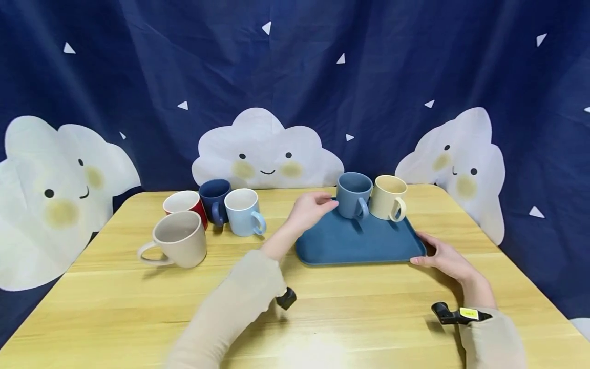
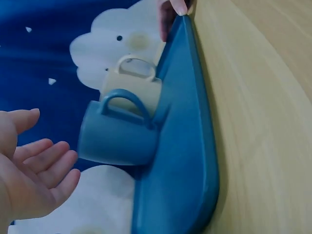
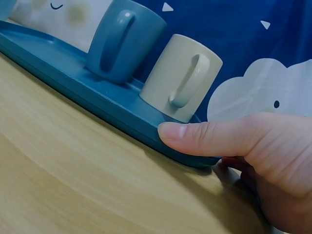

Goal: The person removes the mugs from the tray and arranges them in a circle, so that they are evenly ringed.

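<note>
A dark teal tray (image 1: 359, 243) lies on the wooden table, bearing a grey-blue mug (image 1: 354, 195) and a cream mug (image 1: 388, 197) side by side along its back. Both mugs stand upright. My left hand (image 1: 313, 210) is just left of the grey-blue mug; in the left wrist view its fingers (image 2: 53, 163) are spread loosely with nothing in them. At the tray's front right corner, my right hand (image 1: 442, 256) grips the rim. In the right wrist view its thumb (image 3: 195, 136) presses the rim while the other fingers are mostly hidden behind the corner.
On the table's left stand a beige mug (image 1: 182, 241), a red mug with white inside (image 1: 184, 201), a navy mug (image 1: 214, 197) and a light blue mug (image 1: 241, 212), close together. A dark blue curtain (image 1: 295, 61) with white clouds hangs behind the table (image 1: 322, 312).
</note>
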Motion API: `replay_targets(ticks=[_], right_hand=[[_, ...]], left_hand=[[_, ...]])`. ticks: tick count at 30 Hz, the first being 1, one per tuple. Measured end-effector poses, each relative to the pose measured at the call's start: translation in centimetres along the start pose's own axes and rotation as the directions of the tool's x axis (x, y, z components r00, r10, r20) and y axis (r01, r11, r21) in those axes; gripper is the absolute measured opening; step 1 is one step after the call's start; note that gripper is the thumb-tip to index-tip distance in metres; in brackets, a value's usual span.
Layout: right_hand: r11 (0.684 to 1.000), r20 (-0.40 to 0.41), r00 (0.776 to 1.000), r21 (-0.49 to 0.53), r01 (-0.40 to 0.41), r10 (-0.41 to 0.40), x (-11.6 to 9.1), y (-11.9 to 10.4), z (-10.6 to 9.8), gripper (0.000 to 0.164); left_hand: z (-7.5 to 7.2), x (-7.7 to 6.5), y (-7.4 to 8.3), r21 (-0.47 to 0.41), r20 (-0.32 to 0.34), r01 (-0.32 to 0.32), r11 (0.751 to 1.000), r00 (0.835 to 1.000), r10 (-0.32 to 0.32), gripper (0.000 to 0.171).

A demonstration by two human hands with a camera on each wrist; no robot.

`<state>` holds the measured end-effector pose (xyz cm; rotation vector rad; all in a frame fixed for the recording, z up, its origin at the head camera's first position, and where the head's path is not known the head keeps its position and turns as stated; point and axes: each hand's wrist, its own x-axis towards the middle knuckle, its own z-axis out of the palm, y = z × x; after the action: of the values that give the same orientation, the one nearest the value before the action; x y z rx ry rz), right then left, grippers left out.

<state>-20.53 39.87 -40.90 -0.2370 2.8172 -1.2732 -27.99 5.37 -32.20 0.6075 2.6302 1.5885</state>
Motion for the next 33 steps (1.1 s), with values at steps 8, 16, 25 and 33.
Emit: replay_targets(ticks=[8, 16, 25, 33], right_hand=[[1.0, 0.009, 1.0, 0.017, -0.002, 0.002, 0.0, -0.1, -0.2, 0.086], [1.0, 0.007, 1.0, 0.026, -0.001, 0.0, 0.0, 0.0, -0.2, 0.085], [0.999, 0.006, 1.0, 0.039, 0.008, -0.008, 0.0, -0.4, -0.2, 0.085], [1.0, 0.01, 1.0, 0.024, 0.0, 0.0, 0.0, -0.1, 0.0, 0.085]], left_hand=[[4.3, 3.1, -0.7, -0.016, -0.043, 0.066, 0.998, 0.997, -0.066, 0.041], [8.2, 4.3, -0.3, -0.03, -0.028, 0.164, 0.986, 0.986, -0.165, 0.027], [9.8, 4.2, -0.1, -0.126, -0.024, 0.184, 0.975, 0.982, -0.189, 0.013], [10.2, 4.2, 0.3, -0.231, -0.084, 0.253, 0.939, 0.957, -0.279, 0.014]])
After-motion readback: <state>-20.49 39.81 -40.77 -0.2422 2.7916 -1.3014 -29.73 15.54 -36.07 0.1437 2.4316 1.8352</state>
